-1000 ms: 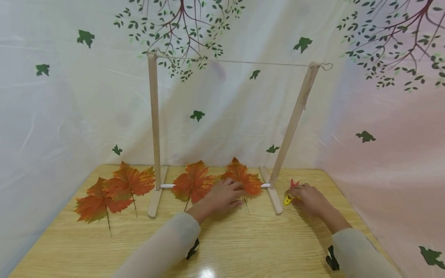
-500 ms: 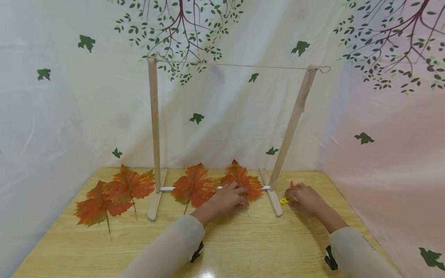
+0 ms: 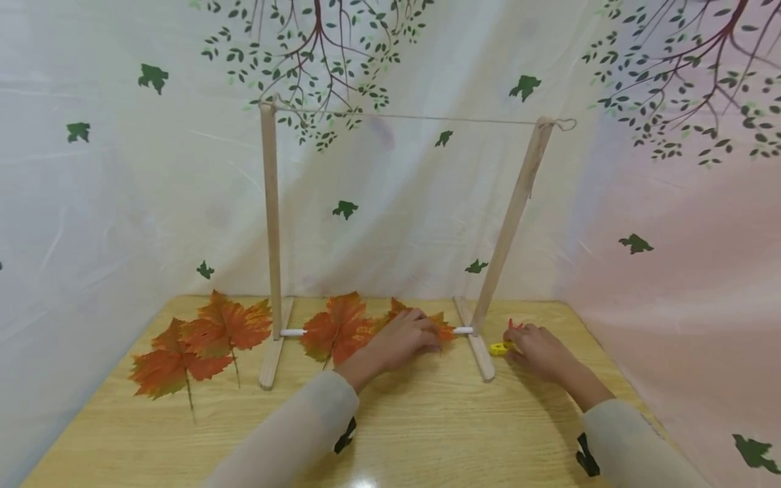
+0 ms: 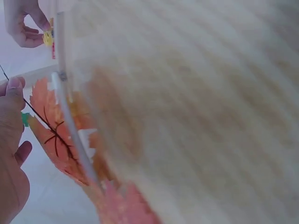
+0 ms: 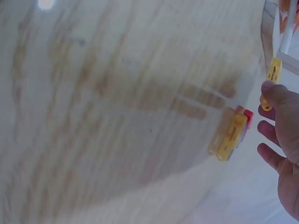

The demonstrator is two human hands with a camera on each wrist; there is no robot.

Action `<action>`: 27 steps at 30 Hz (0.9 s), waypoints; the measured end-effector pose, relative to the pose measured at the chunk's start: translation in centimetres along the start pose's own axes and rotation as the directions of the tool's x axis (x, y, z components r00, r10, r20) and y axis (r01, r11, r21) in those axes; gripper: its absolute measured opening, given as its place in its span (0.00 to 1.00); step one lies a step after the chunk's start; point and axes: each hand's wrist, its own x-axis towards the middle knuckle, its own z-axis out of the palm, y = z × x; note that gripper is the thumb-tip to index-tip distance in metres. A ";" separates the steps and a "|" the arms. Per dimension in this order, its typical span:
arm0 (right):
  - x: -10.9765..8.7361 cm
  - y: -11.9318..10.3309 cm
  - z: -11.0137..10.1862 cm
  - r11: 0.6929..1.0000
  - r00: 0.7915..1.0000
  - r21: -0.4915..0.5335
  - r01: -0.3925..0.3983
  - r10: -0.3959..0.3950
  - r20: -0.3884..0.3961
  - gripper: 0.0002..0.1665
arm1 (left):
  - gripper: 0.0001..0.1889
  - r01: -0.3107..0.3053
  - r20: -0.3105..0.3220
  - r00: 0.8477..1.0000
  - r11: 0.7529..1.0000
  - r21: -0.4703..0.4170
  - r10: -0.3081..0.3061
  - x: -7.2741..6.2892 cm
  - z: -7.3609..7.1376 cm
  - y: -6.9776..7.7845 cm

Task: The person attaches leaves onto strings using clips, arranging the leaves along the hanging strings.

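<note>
The maple leaf [image 4: 60, 154] is sitting between the posts of the wooden frame [image 3: 272, 217], nearer the right post [image 3: 512, 217]. The left hand [image 3: 403, 342] is pinching its stem [image 4: 39, 118]. Well apart, right of the frame, the right hand [image 3: 539, 349] is pinching a yellow clip [image 5: 275, 70]. A second leaf [image 3: 334, 327] is lying leftward; two overlapping leaves [image 3: 226, 329] are lying farther left.

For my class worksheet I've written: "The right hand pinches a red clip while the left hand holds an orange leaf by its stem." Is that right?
Not quite: the clip pinched in the right hand is yellow, as the right wrist view shows. The left hand does hold an orange leaf by its stem.
</note>
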 end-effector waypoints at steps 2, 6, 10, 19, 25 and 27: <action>0.0 0.1 -0.4 1.000 0.999 -0.013 0.024 -0.024 -0.035 0.13 | 0.10 0.003 -0.012 1.000 1.000 -0.016 -0.003 0.5 -0.6 0.0; 0.2 0.4 -1.5 0.996 0.990 -0.019 0.082 -0.084 -0.114 0.12 | 0.10 0.024 -0.042 0.999 0.999 -0.032 -0.026 1.6 -2.0 0.0; 0.6 0.9 -3.0 0.994 0.983 -0.036 0.102 -0.106 -0.152 0.14 | 0.08 0.031 -0.079 0.996 0.999 -0.032 -0.033 2.7 -3.5 -0.1; 1.4 1.6 -7.7 1.000 0.993 0.020 -0.021 0.023 -0.117 0.19 | 0.07 -0.034 -0.224 0.975 0.990 -0.136 0.003 4.7 -6.4 -1.1; 1.8 2.0 -11.5 0.998 0.988 0.041 -0.052 0.058 -0.146 0.20 | 0.07 -0.054 -0.279 0.960 0.984 -0.172 0.004 5.9 -8.9 -1.8; 2.0 2.0 -12.7 0.998 0.986 0.029 -0.051 0.055 -0.159 0.21 | 0.07 -0.065 -0.295 0.956 0.986 -0.156 0.017 6.3 -9.6 -2.2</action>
